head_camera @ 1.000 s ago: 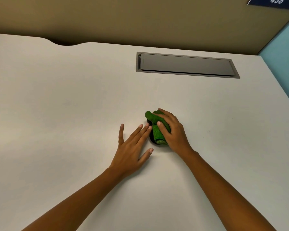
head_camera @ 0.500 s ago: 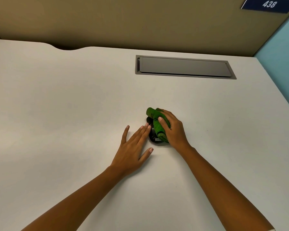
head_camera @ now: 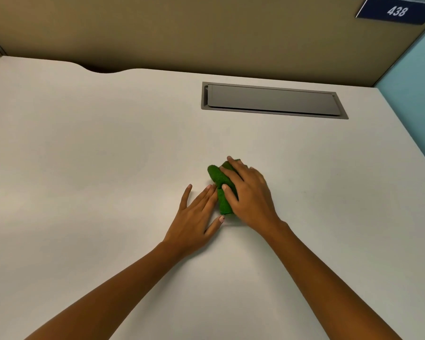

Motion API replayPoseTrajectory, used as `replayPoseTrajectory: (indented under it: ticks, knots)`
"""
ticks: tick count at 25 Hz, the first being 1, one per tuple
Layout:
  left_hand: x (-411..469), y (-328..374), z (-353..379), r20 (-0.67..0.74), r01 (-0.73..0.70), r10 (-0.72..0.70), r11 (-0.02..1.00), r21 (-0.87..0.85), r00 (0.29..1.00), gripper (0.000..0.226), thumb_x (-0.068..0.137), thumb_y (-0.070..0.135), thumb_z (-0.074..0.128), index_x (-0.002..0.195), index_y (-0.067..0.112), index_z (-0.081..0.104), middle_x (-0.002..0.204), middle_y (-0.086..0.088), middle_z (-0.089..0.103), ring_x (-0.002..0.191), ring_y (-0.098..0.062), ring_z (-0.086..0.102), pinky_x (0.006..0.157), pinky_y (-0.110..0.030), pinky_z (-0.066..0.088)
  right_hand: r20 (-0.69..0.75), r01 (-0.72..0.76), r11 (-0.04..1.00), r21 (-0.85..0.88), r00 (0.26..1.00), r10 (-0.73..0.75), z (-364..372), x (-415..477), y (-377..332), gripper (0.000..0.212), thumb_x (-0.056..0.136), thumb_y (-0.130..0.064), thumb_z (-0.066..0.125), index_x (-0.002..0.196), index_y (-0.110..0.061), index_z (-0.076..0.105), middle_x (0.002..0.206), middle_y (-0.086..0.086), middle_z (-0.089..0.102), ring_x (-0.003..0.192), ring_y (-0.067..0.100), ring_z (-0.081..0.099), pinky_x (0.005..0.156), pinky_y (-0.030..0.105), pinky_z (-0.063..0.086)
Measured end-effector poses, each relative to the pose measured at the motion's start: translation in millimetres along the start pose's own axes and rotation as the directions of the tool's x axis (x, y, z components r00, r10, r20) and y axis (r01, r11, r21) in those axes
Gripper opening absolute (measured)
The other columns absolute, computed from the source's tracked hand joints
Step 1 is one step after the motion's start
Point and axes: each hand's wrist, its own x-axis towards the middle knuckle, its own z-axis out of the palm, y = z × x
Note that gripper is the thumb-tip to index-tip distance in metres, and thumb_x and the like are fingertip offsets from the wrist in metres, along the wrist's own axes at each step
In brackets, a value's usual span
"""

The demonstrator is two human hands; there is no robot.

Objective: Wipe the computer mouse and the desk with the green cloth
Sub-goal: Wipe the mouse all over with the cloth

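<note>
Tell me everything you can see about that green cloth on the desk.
The green cloth is a fuzzy, towel-like rag, bunched into a thick roll. It sits mid-desk, pressed down under the right hand, whose fingers wrap over it. The left hand lies flat beside it, fingertips touching its edge. Whatever is beneath it is hidden.

bunched green cloth (head_camera: 221,190), on white desk (head_camera: 88,153)

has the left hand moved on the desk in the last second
No. The left hand lies flat just left of the green cloth, placed as before relative to the cable hatch; only the camera tilted.
</note>
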Motion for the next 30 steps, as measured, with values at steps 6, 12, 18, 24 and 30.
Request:
replayPoseTrajectory:
  ticks: [6,12,18,24,30]
  knots:
    - [-2.0,-2.1,2.8,0.004,0.009,-0.009,1.000,0.009,1.000,0.058,0.101,0.041,0.023,0.152,0.012,0.022,0.158,-0.006,0.028,0.148,-0.013,0.021,0.121,-0.050,0.006,-0.002,0.062,0.996,0.060,0.998,-0.062,15.1,-20.7,9.5,0.054,0.096,-0.033,0.045,0.146,-0.018,0.029,0.156,0.001,0.025,0.147,0.017,0.013,0.119,0.045,0.022]
    - [-0.8,-3.9,3.1,0.035,0.017,-0.017,1.000,0.023,0.999,0.058,0.100,0.038,0.019,0.154,0.016,0.019,0.160,-0.002,0.022,0.149,-0.012,0.014,0.122,-0.049,0.000,-0.125,0.125,0.989,-0.080,0.983,-0.134,22.2,-37.1,7.3,0.048,0.100,-0.027,0.043,0.143,-0.009,0.035,0.152,0.008,0.034,0.144,0.025,0.024,0.111,0.046,0.036]
    - [-0.9,-3.2,2.6,0.021,0.011,-0.011,1.000,0.011,1.000,0.055,0.100,0.036,0.025,0.151,0.018,0.028,0.158,0.000,0.028,0.148,-0.015,0.022,0.121,-0.053,0.009,-0.141,0.218,0.970,-0.103,0.963,-0.232,14.6,-69.2,6.1,0.044,0.096,-0.014,0.049,0.139,-0.007,0.042,0.147,0.011,0.041,0.141,0.028,0.031,0.110,0.046,0.039]
    - [-1.6,-3.9,5.9,0.052,0.081,-0.083,0.995,0.052,0.995,0.060,0.100,0.044,0.015,0.155,0.027,-0.002,0.162,0.004,0.008,0.150,-0.013,0.006,0.123,-0.047,0.008,-0.035,0.234,0.969,-0.083,0.971,-0.238,-4.6,-103.1,2.8,0.044,0.090,-0.011,0.055,0.133,-0.006,0.049,0.142,0.010,0.048,0.136,0.027,0.040,0.109,0.041,0.041]
    - [-1.9,-4.9,8.0,0.051,0.113,-0.117,0.990,0.079,0.992,0.061,0.100,0.048,0.015,0.154,0.028,-0.009,0.163,0.006,0.000,0.151,-0.014,-0.001,0.123,-0.045,0.008,-0.179,-0.197,0.914,0.355,0.945,0.274,-22.9,-92.1,-4.9,0.043,0.092,-0.002,0.049,0.135,-0.007,0.048,0.140,0.007,0.051,0.130,0.018,0.048,0.110,0.016,0.032]
